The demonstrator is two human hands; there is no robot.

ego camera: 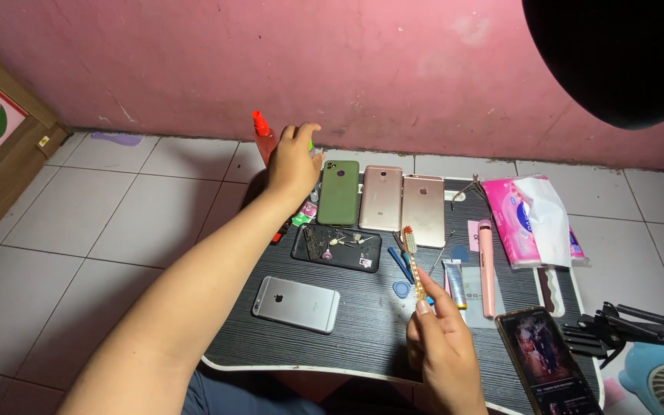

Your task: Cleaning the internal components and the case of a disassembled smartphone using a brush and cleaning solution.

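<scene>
Left hand (293, 160) closes around spray bottle (264, 138) at table (363, 330) edge; right hand (443, 350) pinches toothbrush (413, 265) upright.

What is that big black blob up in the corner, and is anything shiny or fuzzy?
Head view: the black blob is something dark near the camera, blurred at its edge; the silver phone catches a soft sheen; the lit phone screen glows; both hands look sharp.

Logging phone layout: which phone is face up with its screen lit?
The phone at the table's near right corner, by the right hand; the others lie back up or dark.
</scene>
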